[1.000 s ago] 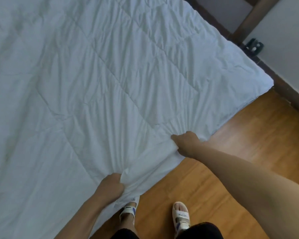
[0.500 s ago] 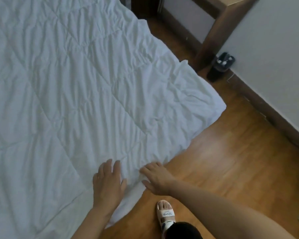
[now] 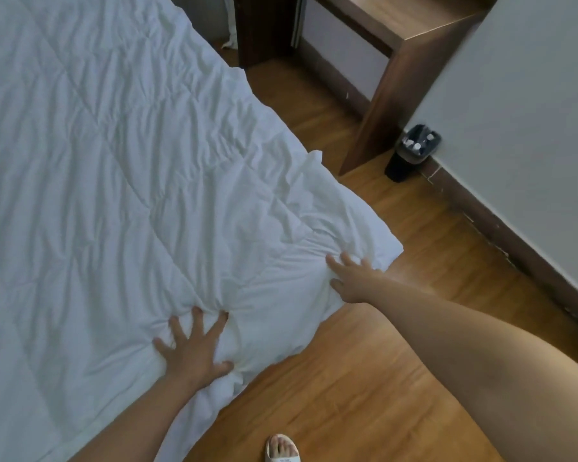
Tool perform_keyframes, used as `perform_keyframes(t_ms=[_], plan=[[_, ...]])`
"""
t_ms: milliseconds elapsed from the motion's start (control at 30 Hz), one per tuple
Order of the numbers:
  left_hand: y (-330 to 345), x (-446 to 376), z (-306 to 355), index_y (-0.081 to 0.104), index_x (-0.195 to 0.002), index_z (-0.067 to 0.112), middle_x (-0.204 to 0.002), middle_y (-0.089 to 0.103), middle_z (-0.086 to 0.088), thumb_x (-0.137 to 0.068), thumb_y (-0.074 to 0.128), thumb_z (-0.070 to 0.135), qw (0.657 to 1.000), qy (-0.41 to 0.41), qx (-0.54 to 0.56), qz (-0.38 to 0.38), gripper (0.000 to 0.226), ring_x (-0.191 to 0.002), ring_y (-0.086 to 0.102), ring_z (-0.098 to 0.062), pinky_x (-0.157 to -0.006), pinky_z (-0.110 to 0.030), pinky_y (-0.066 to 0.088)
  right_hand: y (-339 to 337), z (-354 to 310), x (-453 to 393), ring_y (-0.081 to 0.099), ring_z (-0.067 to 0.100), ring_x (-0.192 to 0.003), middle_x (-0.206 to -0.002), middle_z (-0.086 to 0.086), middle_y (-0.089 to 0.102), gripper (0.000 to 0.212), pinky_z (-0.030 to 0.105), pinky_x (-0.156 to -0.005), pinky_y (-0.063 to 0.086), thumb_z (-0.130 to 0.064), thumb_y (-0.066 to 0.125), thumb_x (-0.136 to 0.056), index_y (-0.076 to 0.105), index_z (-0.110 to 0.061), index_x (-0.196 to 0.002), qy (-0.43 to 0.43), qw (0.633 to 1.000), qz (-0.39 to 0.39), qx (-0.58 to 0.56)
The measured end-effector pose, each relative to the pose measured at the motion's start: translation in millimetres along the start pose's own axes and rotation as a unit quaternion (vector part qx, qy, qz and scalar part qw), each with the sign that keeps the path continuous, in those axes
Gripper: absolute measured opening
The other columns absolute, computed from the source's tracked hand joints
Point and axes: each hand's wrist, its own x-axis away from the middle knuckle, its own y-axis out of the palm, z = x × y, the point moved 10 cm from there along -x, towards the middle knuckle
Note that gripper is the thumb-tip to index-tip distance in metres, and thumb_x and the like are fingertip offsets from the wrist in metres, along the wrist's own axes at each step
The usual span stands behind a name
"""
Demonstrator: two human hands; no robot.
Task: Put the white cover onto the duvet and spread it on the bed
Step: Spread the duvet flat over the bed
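The white quilted duvet (image 3: 121, 168) lies spread over the bed and fills the left and middle of the view, wrinkled, with its near corner (image 3: 374, 241) hanging toward the floor. My left hand (image 3: 194, 351) rests flat on the duvet's near edge, fingers spread, holding nothing. My right hand (image 3: 351, 278) lies flat with fingers apart on the duvet close to the corner. I cannot tell the cover apart from the duvet.
Wooden floor (image 3: 364, 378) runs along the bed's right side. A wooden desk (image 3: 401, 61) stands at the top right against the wall, with a small black bin (image 3: 411, 155) beside it. A dark skirting board (image 3: 514, 241) lines the wall. My sandalled foot (image 3: 282, 450) is at the bottom.
Both hands let go of the duvet edge they gripped a second ago. They now press flat on it, the right hand moved out toward the corner. The view shifted toward the desk.
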Motion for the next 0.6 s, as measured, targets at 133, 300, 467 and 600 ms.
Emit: perform_keyframes(t_ms=[133, 300, 467, 600], plan=[[-34.3, 10.8, -5.8, 0.000, -0.157, 0.052, -0.170, -0.006, 0.001, -0.078, 0.061, 0.080, 0.991, 0.061, 0.066, -0.097, 0.104, -0.155, 0.002, -0.038, -0.121, -0.060, 0.014, -37.9, -56.3, 20.2, 0.052, 0.034, -0.112, -0.132, 0.010, 0.050, 0.048, 0.045, -0.087, 0.040, -0.050, 0.033, -0.104, 0.040, -0.019, -0.139, -0.033, 0.994, 0.092, 0.049], [-93.1, 58.6, -33.4, 0.042, -0.152, 0.025, -0.151, 0.049, -0.003, -0.100, 0.051, 0.053, 0.988, 0.056, 0.142, 0.002, 0.060, -0.132, 0.050, -0.022, -0.104, -0.032, 0.041, -51.8, -159.5, 77.9, 0.056, 0.032, -0.108, -0.125, 0.010, 0.052, 0.047, 0.041, -0.082, 0.040, -0.048, 0.036, -0.104, 0.041, -0.015, -0.138, -0.117, 0.987, 0.091, 0.062], [-78.9, 150.6, -88.9, 0.051, -0.144, 0.024, -0.138, 0.058, -0.003, -0.105, 0.043, 0.044, 0.992, 0.020, 0.120, 0.026, 0.044, -0.121, 0.055, -0.022, -0.091, -0.032, 0.044, -53.5, -258.0, 153.3, 0.059, 0.028, -0.100, -0.119, 0.008, 0.055, 0.041, 0.036, -0.077, 0.041, -0.043, 0.035, -0.106, 0.046, -0.013, -0.131, -0.183, 0.978, 0.083, 0.061], [-59.0, 236.4, -154.5, 0.057, -0.136, 0.022, -0.124, 0.063, -0.005, -0.105, 0.042, 0.041, 0.992, -0.014, 0.117, 0.041, 0.039, -0.111, 0.059, -0.024, -0.083, -0.033, 0.043, -45.7, -344.6, 226.7, 0.061, 0.022, -0.084, -0.093, 0.001, 0.057, 0.031, 0.032, -0.069, 0.041, -0.038, 0.038, -0.104, 0.055, -0.013, -0.100, -0.241, 0.965, 0.090, 0.055]])
